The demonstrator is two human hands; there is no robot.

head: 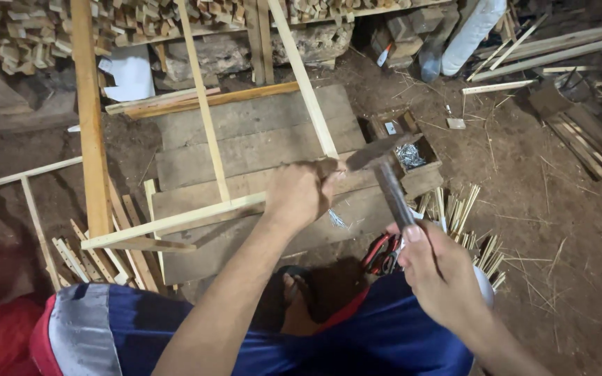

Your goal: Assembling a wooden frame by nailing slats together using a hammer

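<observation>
A low bench of weathered grey wooden planks (259,139) lies on the dirt floor (524,230), and across it rests a frame of pale, thin wooden slats (207,111), its long crosspiece running from lower left up toward the right, two uprights leaning away toward the woodpile. The left hand (299,195) sits at the joint where the right upright meets the crosspiece, fingers closed down over the slats, pinning them to the planks; a small cluster of thin metal nails (336,220) shows just below it. The right hand (440,271) is wrapped tight around the dark-handled steel hammer (384,174), grip low on the shaft. The handle's long axis runs up and slightly left from that hand, and the head points left toward the left hand, hanging just beside the joint. An open wooden box of nails (407,154) stands just behind the hammer head, red-handled pliers (383,255) near the knee
</observation>
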